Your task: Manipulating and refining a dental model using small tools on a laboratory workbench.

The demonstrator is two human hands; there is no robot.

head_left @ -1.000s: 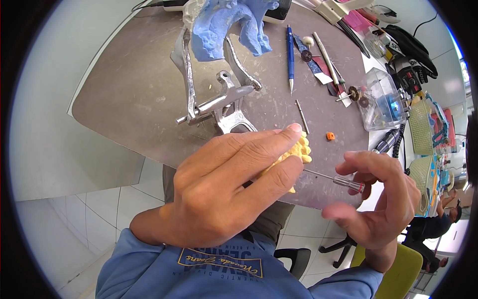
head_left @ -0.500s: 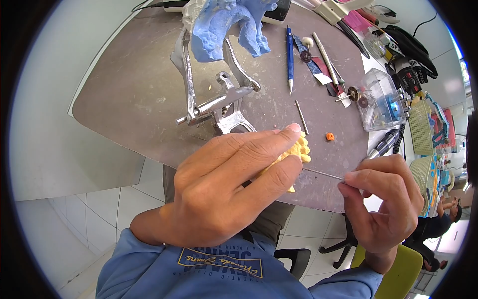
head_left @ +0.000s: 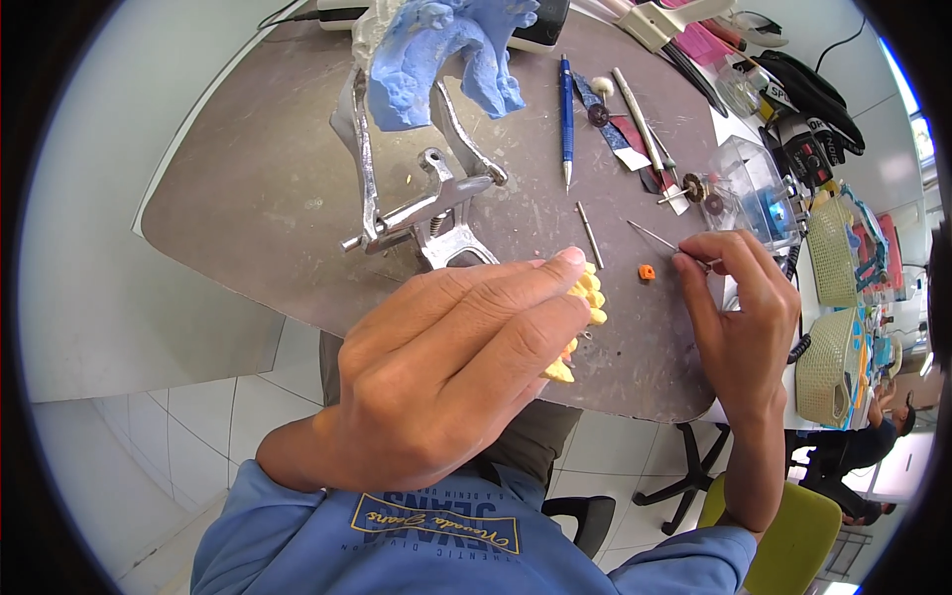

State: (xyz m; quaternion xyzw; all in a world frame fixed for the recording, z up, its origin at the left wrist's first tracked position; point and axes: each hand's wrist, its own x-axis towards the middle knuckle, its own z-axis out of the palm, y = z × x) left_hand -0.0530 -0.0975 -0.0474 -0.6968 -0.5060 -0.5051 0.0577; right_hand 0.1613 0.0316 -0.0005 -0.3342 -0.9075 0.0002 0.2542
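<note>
"Grey bench top (head_left: 248, 198) across the frame's middle. Which step is this?"

"A pause between tool strokes, I'd judge: left hand (head_left: 446, 367), lower centre, grasps the yellow dental cast (head_left: 591, 288); right hand (head_left: 739, 307), right of centre, pinches a slender metal tool (head_left: 654, 236)."

"Next move?"

"Probably calls for a steady cast and careful tip placement."

"Changed?"

"Half a second ago the tool reached the cast; now it's apart, up-frame of the orange piece (head_left: 647, 272)."
</note>
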